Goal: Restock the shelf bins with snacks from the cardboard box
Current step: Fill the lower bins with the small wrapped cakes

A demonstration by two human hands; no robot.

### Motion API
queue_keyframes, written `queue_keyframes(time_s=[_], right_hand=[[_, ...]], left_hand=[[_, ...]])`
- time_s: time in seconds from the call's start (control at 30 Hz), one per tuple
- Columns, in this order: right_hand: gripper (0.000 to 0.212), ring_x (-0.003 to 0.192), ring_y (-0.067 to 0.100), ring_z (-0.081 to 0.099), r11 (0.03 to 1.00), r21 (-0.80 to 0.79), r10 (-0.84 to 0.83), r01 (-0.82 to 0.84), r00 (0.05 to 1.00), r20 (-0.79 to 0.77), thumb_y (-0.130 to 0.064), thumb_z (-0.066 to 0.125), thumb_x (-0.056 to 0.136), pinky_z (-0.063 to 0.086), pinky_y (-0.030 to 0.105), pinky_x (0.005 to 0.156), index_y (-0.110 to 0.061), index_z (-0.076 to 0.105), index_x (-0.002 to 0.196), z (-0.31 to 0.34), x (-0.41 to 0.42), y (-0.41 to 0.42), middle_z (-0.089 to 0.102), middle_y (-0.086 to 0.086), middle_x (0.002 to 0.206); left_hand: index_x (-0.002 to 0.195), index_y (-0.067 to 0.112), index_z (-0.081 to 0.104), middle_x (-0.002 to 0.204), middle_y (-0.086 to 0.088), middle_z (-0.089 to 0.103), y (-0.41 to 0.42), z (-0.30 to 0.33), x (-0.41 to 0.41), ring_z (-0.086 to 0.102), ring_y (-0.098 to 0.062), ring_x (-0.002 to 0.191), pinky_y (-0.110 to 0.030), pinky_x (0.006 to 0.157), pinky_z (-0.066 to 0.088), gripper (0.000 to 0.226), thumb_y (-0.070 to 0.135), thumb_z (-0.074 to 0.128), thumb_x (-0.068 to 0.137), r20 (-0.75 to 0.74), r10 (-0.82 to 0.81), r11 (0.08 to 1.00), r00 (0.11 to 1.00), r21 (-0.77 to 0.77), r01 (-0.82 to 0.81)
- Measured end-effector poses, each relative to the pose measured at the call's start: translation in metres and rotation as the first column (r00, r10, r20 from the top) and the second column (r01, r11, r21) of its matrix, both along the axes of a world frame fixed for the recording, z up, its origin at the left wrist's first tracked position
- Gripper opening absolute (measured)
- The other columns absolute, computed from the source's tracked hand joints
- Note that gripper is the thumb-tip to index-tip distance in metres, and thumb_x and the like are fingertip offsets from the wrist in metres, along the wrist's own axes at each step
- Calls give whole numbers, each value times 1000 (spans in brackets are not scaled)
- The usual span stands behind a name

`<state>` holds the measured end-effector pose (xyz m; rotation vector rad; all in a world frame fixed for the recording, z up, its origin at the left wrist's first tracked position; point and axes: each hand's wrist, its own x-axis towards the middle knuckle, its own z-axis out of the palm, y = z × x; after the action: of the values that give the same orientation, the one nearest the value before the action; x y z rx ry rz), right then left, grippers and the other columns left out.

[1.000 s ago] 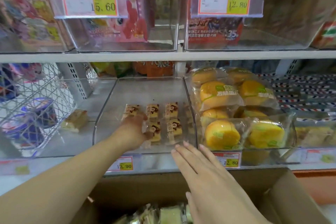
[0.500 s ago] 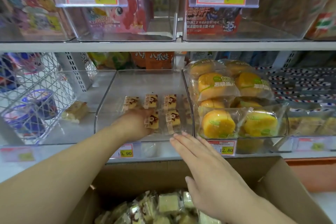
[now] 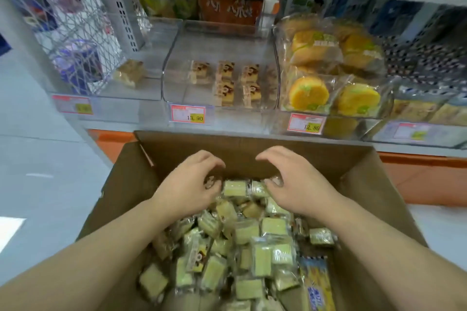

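Note:
An open cardboard box stands below the shelf, filled with small wrapped pale-green snack cakes. Both my hands are down in it at the far end of the pile. My left hand has its fingers curled round a small wrapped cake. My right hand curls its fingers onto another packet beside it. Straight above, the middle clear shelf bin holds several brown-topped cakes in two rows on its floor.
To the right, a clear bin holds bagged orange cakes. The left bin has one cake, with a wire basket beyond. Price tags hang on the shelf edge. A blue-yellow packet lies in the box.
My left hand has come out of the middle bin and my right hand off the shelf edge. Both have dropped into the box, and the view has tilted down.

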<state>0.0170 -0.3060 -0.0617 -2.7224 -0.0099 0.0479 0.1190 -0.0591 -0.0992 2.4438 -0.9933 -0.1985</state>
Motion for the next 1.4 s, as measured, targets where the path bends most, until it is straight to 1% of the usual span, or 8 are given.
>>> queue_keyframes(time_s=[0.13,0.3,0.5,0.8,1.03,1.17,1.3,1.4], right_hand=[[59,135,15,51,987,-43,-159,153,942,-294,-29,70,97,46,33,112,-28,49,152,-62,-18,-19,49,-9,149],[76,149,21,42,956,-117,-293,269,850,-439,-39,76,92,40,39,121,-29,42,160,-124,-25,-51,47,-1,160],[73,155,17,31,932,-43,-344,361,837,-427,-38,75,95,25,31,125,-28,42,160,-178,-18,-56,37,-5,167],[59,139,14,44,901,-79,-428,427,839,-335,-28,77,95,52,38,105,-37,49,146,-203,-17,-53,50,-14,150],[50,113,14,63,905,-119,-423,407,845,-326,-37,71,98,55,36,84,-35,52,145,-165,-13,-46,57,-12,144],[33,81,7,67,801,179,-472,571,787,-399,-37,78,94,57,30,70,-31,63,123,-112,-9,-38,68,-10,110],[26,96,22,77,478,635,-349,606,795,-496,-22,76,97,63,30,77,-25,68,122,-31,-11,-22,79,5,109],[22,101,31,77,315,795,-285,518,851,-442,-20,65,104,61,43,88,-25,67,126,26,-20,-1,81,9,108]], left_hand=[[146,32,54,145,14,50,13,-63,-17,55,-9,128,-25,108,45,49,40,64,99,-205,51,987,977,163,-17],[158,29,42,163,9,41,-5,-110,-8,36,-11,151,-24,120,30,63,39,66,101,-212,48,981,976,195,-6],[162,24,36,166,5,38,-49,-153,20,32,-16,154,-30,127,25,71,33,69,99,-174,23,985,985,173,7],[147,27,47,145,2,53,-91,-185,40,49,-25,135,-41,115,42,65,30,79,91,-85,39,939,996,345,-7],[145,26,54,138,6,60,-73,-136,29,55,-19,127,-36,107,49,57,38,77,94,-135,88,974,987,221,-56],[130,32,57,116,15,64,-50,-71,21,62,-4,104,-15,79,52,51,37,84,88,-426,202,978,882,37,-206],[116,35,63,110,6,71,-33,6,9,68,-9,105,-37,96,58,41,35,88,84,-594,197,944,780,-100,-314],[120,28,66,105,-1,79,-22,61,-15,75,-17,100,-40,91,62,36,24,84,89,-685,126,895,718,-234,-380]])
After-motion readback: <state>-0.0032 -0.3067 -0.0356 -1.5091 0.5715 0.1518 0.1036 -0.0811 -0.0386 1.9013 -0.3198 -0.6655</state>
